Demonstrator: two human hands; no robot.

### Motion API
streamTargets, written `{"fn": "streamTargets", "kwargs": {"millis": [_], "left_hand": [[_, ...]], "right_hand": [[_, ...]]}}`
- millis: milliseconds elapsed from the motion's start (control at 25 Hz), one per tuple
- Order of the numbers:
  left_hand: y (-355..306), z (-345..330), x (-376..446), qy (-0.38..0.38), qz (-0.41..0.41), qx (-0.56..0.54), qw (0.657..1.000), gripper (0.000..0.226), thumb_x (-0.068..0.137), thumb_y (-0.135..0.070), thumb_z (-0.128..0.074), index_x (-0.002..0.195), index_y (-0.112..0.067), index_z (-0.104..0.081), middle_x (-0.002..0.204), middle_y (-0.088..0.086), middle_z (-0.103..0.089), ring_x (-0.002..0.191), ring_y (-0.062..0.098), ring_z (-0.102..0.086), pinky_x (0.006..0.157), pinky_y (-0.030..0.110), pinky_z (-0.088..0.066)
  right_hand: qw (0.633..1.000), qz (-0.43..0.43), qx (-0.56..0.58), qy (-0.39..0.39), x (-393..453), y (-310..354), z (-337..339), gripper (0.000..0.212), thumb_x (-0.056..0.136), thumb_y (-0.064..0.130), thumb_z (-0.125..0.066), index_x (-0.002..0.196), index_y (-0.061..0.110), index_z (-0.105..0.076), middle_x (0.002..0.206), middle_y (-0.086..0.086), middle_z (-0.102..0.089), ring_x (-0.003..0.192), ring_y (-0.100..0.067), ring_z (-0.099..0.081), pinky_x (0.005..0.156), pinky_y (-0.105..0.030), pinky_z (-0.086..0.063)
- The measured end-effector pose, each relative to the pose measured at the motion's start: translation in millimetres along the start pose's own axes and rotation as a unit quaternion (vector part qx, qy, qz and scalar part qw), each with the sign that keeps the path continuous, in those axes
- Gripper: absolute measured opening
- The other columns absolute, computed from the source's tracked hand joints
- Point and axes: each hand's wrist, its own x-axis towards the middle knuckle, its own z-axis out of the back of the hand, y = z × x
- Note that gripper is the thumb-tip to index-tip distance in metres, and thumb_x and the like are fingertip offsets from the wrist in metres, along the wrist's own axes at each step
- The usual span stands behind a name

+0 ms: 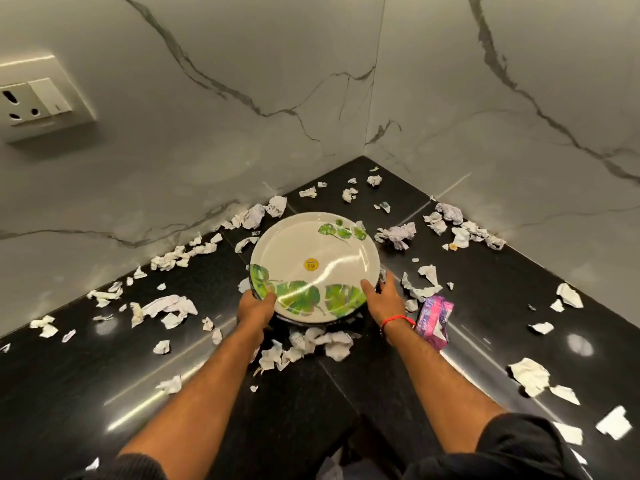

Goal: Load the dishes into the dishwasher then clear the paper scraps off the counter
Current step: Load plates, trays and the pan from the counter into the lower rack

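Note:
A round white plate with green leaf prints and a yellow sticker sits in the corner of the black counter. A dark rim shows under its near edge, perhaps another dish below. My left hand grips the plate's near-left rim, thumb on top. My right hand grips the near-right rim, with a red thread around the wrist. Several crumpled white paper scraps lie all around the plate, along both walls and near the front.
Marble walls meet in a corner right behind the plate. A power socket is on the left wall. A pink and purple packet lies just right of my right wrist.

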Motion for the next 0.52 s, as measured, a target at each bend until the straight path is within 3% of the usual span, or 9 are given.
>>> {"fn": "streamTargets", "kwargs": {"millis": [120, 200, 280, 440, 520], "left_hand": [[40, 36, -20, 0.014, -0.016, 0.045, 0.999, 0.029, 0.091, -0.021, -0.069, 0.117, -0.017, -0.058, 0.106, 0.005, -0.065, 0.1, 0.031, -0.065, 0.079, 0.037, -0.054], [63, 54, -27, 0.043, -0.022, 0.058, 0.997, 0.028, 0.086, -0.021, -0.073, 0.109, -0.025, -0.057, 0.11, 0.002, -0.07, 0.1, 0.03, -0.068, 0.086, 0.047, -0.058], [74, 63, -34, 0.057, -0.022, 0.056, 0.997, 0.027, 0.086, -0.022, -0.073, 0.109, -0.028, -0.06, 0.11, 0.001, -0.072, 0.098, 0.03, -0.07, 0.082, 0.052, -0.06], [56, 67, -58, 0.025, -0.057, 0.104, 0.993, 0.017, 0.096, -0.027, -0.058, 0.112, -0.021, -0.064, 0.105, 0.004, -0.069, 0.093, 0.029, -0.068, 0.079, 0.041, -0.059], [50, 71, -61, 0.011, -0.079, 0.116, 0.99, 0.023, 0.099, -0.029, -0.055, 0.11, -0.012, -0.067, 0.102, 0.009, -0.068, 0.092, 0.028, -0.065, 0.078, 0.036, -0.054]], "right_hand": [[0.998, 0.048, -0.048, -0.013, -25, -10, -11, 0.055, 0.09, 0.015, -0.066, 0.14, 0.011, -0.043, 0.129, -0.011, -0.061, 0.12, -0.03, -0.056, 0.09, -0.026, -0.04], [0.997, 0.06, -0.052, -0.016, -32, -18, -15, 0.053, 0.086, 0.007, -0.066, 0.136, 0.01, -0.05, 0.128, -0.012, -0.062, 0.12, -0.03, -0.056, 0.093, -0.03, -0.043], [0.998, 0.049, -0.044, -0.018, -36, -19, -19, 0.052, 0.083, 0.002, -0.067, 0.133, 0.01, -0.054, 0.126, -0.012, -0.064, 0.119, -0.03, -0.057, 0.097, -0.035, -0.046], [0.998, 0.045, -0.008, -0.037, -36, -16, -22, 0.045, 0.08, -0.002, -0.066, 0.123, 0.01, -0.061, 0.116, -0.011, -0.067, 0.11, -0.03, -0.061, 0.089, -0.034, -0.05], [0.997, 0.062, 0.028, -0.045, -40, -12, -22, 0.043, 0.079, -0.004, -0.062, 0.12, 0.01, -0.062, 0.11, -0.008, -0.068, 0.103, -0.027, -0.063, 0.081, -0.029, -0.049]]}}
